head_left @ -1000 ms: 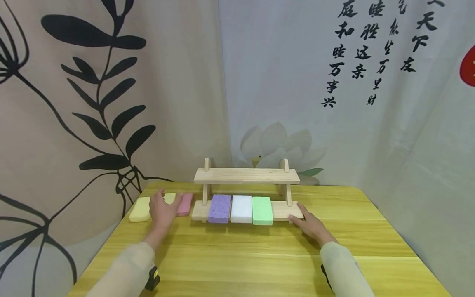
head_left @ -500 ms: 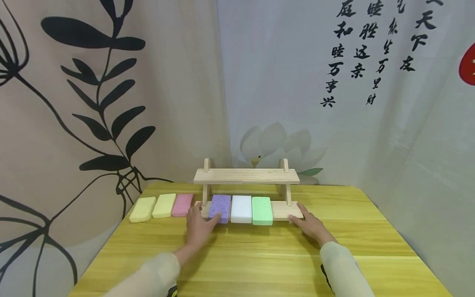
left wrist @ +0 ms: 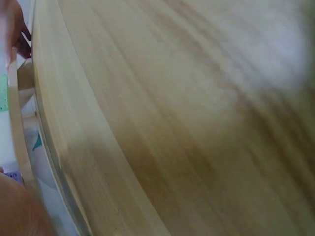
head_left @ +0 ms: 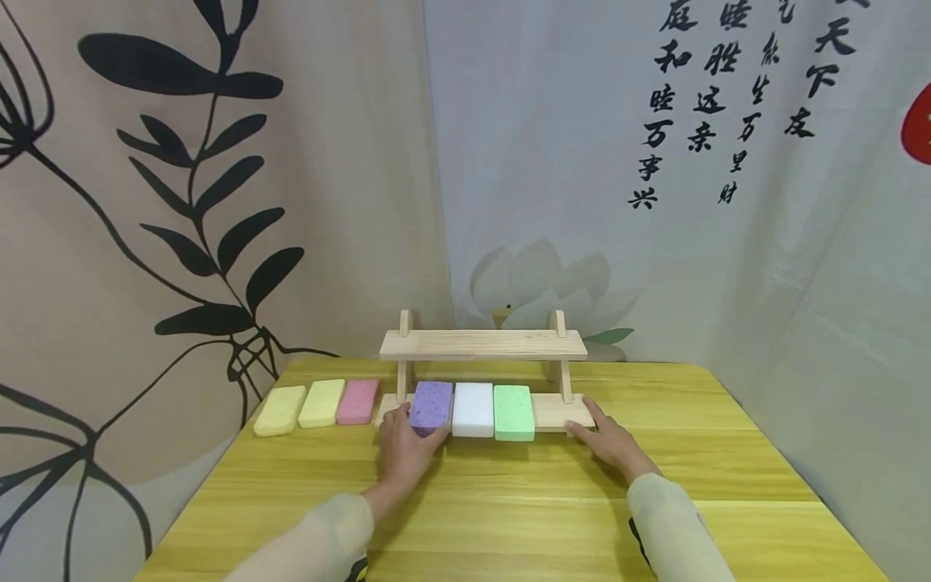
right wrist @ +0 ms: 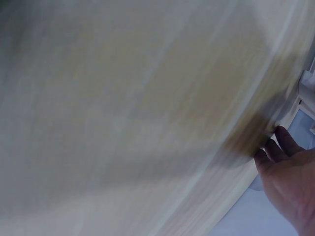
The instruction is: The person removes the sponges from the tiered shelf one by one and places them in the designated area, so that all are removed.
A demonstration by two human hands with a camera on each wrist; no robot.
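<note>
Purple sponge (head_left: 431,404) sits leftmost of three on the lower board (head_left: 550,411) of a wooden rack (head_left: 465,346), and it is what the person's left hand (head_left: 404,449) is at work on. Nearest the camera, two pale sleeves (head_left: 309,537) reach in over the front of the wooden table (head_left: 509,517). Beyond them, the left hand has its thumb at the sponge's near right corner and its fingers at the left side, apparently pinching it between them; the left wrist view shows only a sliver of purple, so how firm the hold is cannot be told. The right hand (head_left: 611,443) grips the right end of the lower board, thumb at the front, probably to steady the rack.

The step in hand looks like squaring up or taking hold of the purple sponge. The next move would call for even pressure from both sides, without nudging the white sponge (head_left: 473,411) just beside it; the green sponge (head_left: 514,414) comes next along the board. Left of the rack, a pink sponge (head_left: 357,402) and two pale yellow sponges (head_left: 322,403) lie on the table. Farther back rises the upper board (head_left: 509,343), then a printed curtain (head_left: 349,202).
</note>
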